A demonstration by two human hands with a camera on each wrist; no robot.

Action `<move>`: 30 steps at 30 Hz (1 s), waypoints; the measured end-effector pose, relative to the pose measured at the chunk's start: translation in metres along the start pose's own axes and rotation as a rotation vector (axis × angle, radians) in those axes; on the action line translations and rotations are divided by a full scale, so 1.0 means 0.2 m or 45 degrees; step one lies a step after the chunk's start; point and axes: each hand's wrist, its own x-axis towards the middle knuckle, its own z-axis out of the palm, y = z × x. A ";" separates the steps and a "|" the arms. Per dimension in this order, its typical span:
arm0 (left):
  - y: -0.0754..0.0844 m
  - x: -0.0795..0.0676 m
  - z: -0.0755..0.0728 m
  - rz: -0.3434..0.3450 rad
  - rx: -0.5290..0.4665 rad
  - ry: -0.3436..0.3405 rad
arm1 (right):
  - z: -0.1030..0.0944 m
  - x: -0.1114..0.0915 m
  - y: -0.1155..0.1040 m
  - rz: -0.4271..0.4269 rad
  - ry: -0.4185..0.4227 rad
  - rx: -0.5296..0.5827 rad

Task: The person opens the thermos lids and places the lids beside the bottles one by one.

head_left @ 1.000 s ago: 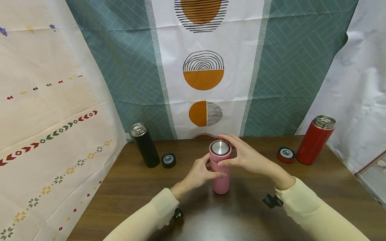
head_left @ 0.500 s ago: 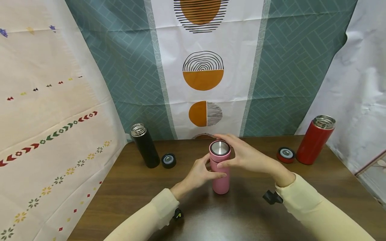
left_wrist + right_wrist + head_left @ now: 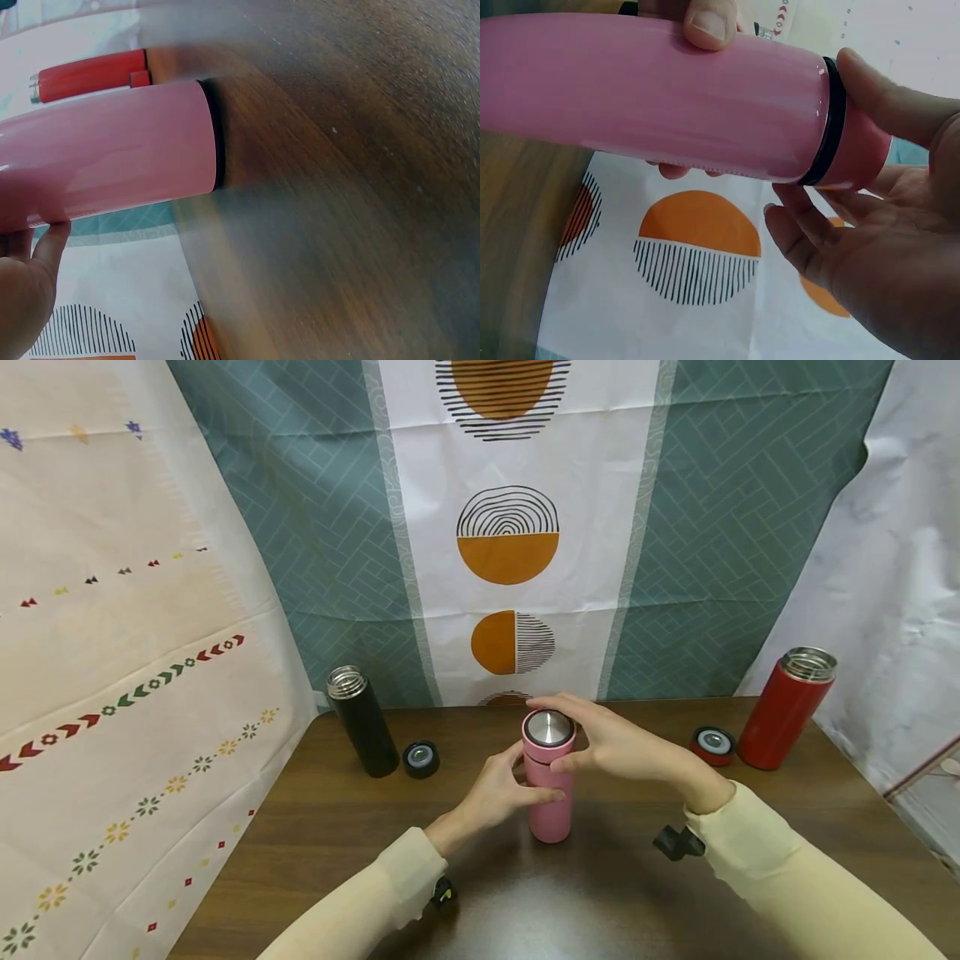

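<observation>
A pink thermos flask (image 3: pixel 550 817) stands upright on the wooden table in the head view, its pink lid (image 3: pixel 528 748) with a silver disc on top. My left hand (image 3: pixel 489 793) grips the flask's body from the left, thumb across the front. Around the lid curl the thumb and fingers of my right hand (image 3: pixel 618 745). In the right wrist view the right thumb touches the lid (image 3: pixel 866 154) beside a black ring, with fingers on the opposite side. The left wrist view shows the flask's lower body (image 3: pixel 142 146) and dark base.
An open black flask (image 3: pixel 365 731) stands at the back left, its black lid (image 3: pixel 421 760) lying beside it. At the back right is an open red flask (image 3: pixel 783 714) next to its red lid (image 3: pixel 712 746). A patterned cloth (image 3: pixel 510 460) hangs behind the wooden table (image 3: pixel 315 860).
My right hand has turned slightly around the lid: its fingertips shifted left along the back and its thumb a little to the right. My left hand and the flask stay in place.
</observation>
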 end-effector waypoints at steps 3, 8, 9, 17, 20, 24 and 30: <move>0.00 0.00 0.00 -0.002 0.002 -0.004 | 0.01 -0.01 0.01 0.034 0.033 0.049; 0.00 0.00 -0.01 0.006 -0.004 -0.004 | 0.05 -0.01 0.03 0.058 0.136 0.044; 0.00 0.00 -0.01 0.009 -0.004 -0.003 | 0.05 0.00 0.03 0.058 0.149 0.051; 0.00 0.00 0.00 -0.009 -0.007 -0.010 | -0.01 0.01 0.02 -0.004 0.017 0.182; 0.00 0.01 0.00 -0.021 -0.017 -0.013 | -0.04 0.01 0.00 -0.030 -0.011 0.229; 0.00 0.01 0.01 -0.031 -0.037 -0.021 | -0.07 0.00 -0.02 -0.008 0.028 0.259; 0.00 0.00 0.01 -0.050 -0.063 -0.069 | -0.07 -0.01 -0.02 0.046 0.046 0.265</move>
